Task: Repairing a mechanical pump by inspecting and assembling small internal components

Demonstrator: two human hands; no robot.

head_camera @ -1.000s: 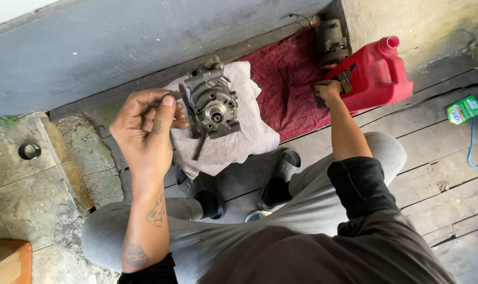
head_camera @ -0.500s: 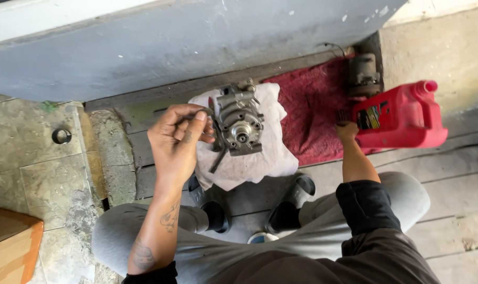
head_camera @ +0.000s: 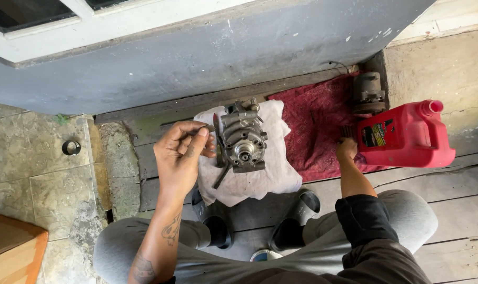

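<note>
A grey metal machine part [head_camera: 242,139] stands on a white cloth [head_camera: 260,179] on the wooden floor. My left hand [head_camera: 180,155] hovers just left of it, fingers pinched on a small metal piece near the part's edge. A dark tool [head_camera: 221,176] leans against the part's lower left. My right hand [head_camera: 347,149] rests on the red cloth [head_camera: 312,126], touching the lower left corner of a red plastic jug [head_camera: 405,137].
Another grey metal part [head_camera: 369,93] sits at the back of the red cloth. A grey wall [head_camera: 197,58] runs behind. A black ring [head_camera: 71,148] lies on the stone tiles at left. A brown box [head_camera: 12,252] is at lower left. My feet in dark sandals [head_camera: 297,221] are below the white cloth.
The view shifted, so everything sits a bit further right and lower. My right hand slid down off the jug's side to its lower corner. My left hand stays pinched beside the machine part.
</note>
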